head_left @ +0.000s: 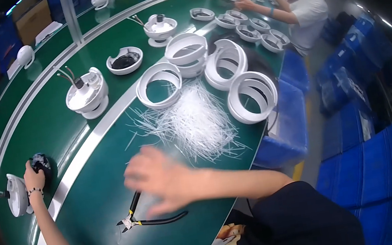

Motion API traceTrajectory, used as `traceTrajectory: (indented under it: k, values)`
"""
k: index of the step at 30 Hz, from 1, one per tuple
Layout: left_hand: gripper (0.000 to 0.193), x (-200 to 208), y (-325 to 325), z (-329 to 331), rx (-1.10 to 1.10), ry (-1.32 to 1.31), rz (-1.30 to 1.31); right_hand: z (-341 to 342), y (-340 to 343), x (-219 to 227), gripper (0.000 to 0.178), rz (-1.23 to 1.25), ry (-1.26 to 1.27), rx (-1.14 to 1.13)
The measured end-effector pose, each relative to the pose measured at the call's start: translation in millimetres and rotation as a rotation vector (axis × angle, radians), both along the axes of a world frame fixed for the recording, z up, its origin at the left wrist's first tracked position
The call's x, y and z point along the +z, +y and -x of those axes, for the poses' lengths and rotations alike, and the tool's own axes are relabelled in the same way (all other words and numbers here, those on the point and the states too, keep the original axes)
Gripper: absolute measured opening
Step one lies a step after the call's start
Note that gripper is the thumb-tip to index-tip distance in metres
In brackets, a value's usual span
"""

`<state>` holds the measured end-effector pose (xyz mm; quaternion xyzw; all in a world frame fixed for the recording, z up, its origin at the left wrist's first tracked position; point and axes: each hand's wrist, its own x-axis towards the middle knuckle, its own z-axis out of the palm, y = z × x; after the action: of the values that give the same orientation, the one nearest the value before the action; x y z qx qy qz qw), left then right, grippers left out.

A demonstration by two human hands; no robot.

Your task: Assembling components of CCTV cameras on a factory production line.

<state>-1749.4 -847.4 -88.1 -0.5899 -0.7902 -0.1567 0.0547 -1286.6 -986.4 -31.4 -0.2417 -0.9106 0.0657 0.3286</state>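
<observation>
At the far left of the bench, my left hand (35, 182) has its fingers closed on a black round part (41, 166). Right beside that hand, a white round housing (16, 195) lies tipped on its side. My right hand (160, 178), smeared by motion, hovers over the green mat with fingers apart and nothing visible in them. Below it lies a pair of side cutters (128, 222) with black and yellow handles, jaws spread, partly covered by the hand. Beyond the right hand is a heap of thin white plastic strips (196, 122).
White rings (252, 97) stand stacked behind the strips. White housings with wires (88, 96) and a bowl with a black insert (125, 61) stand along the bench. Blue bins (284, 129) line the right edge. A co-worker (309, 12) works at the far right among more rings.
</observation>
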Motion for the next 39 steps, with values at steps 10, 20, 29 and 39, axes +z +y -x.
traceTrajectory:
  k: [10,20,29,39]
  values:
    - [0.035,11.2,-55.5,-29.5,-0.122,-0.591,-0.183,-50.3,159.7,12.5,0.035,0.086,-0.28,-0.659]
    - [0.026,55.0,-214.4,-128.7,-0.099,-1.362,-0.274,-67.2,234.6,28.8,0.009,-0.03,-0.418,-0.679]
    - [0.021,17.7,-280.9,-123.1,0.087,-1.481,-0.353,89.9,91.2,85.4,0.021,-0.283,-0.35,0.107]
    - [0.018,9.1,-281.4,-112.3,0.138,-1.438,-0.429,166.8,43.8,6.2,0.034,-0.121,-0.441,0.551]
